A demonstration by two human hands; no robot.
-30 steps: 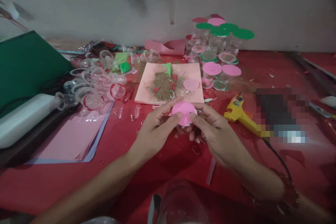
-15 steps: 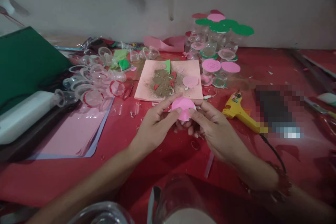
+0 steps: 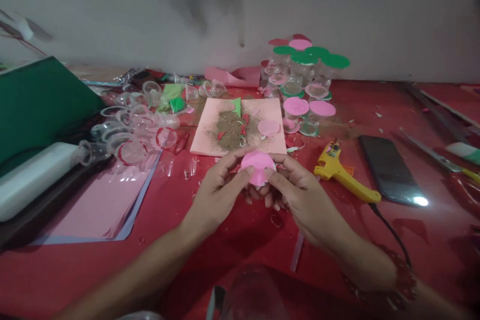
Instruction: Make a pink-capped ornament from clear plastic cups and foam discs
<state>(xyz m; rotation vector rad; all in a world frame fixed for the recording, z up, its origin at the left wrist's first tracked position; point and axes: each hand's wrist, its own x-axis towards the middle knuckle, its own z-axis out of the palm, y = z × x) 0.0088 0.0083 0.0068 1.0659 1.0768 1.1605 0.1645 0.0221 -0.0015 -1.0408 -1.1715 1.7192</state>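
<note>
A pink paper disc (image 3: 258, 164) is gripped between both hands over the red table, its face turned towards me. My left hand (image 3: 219, 187) is closed on its left edge, the thumb pressed on the front. On the opposite edge my right hand (image 3: 300, 187) is closed in the same way, thumb on the face. A whitish edge shows beneath the disc; what lies behind it is hidden by my fingers. Just beyond the hands lies a pale pink sheet (image 3: 204, 137) bearing brown powder (image 3: 229, 127), red scraps and a loose pink disc (image 3: 269, 127).
Clear plastic cups (image 3: 140, 105) cluster at the left above pink sheets (image 3: 93, 205). Cups topped with green discs (image 3: 335, 61) and pink discs (image 3: 323, 108) stand at the back right. A yellow glue gun (image 3: 343, 175), a phone (image 3: 390, 170) and scissors (image 3: 431, 152) lie on the right.
The camera view has tilted up slightly, so the table things sit lower in the picture. Both hands keep hold of the pink disc, with little visible movement.
</note>
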